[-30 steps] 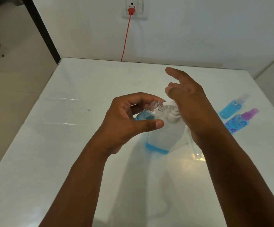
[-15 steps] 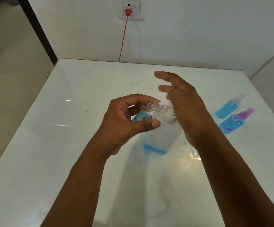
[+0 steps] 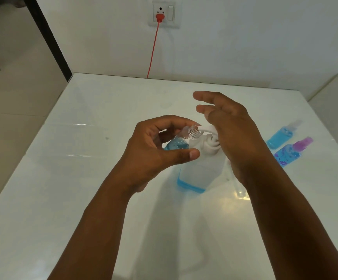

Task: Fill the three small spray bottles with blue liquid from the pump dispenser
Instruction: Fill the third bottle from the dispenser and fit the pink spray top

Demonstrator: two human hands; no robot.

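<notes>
White table (image 3: pixel 67 178): left half and near edge bare, open for passage. Centre blocked by pump dispenser (image 3: pixel 201 170), with left hand (image 3: pixel 154 152) holding a small open bottle (image 3: pixel 181 140) tilted at the spout, and right hand (image 3: pixel 233 136) over the pump head. Far right: two filled spray bottles (image 3: pixel 281 136) (image 3: pixel 291 151) lying just beside each other, well apart from the dispenser; a clear lane runs between. Far strip by the wall free except for the red cord (image 3: pixel 153 51) dropping behind the table's back edge.

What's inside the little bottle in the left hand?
The little bottle is open-topped and holds bubbly blue liquid in its lower part; the neck looks empty. The left hand covers its bottom.
</notes>
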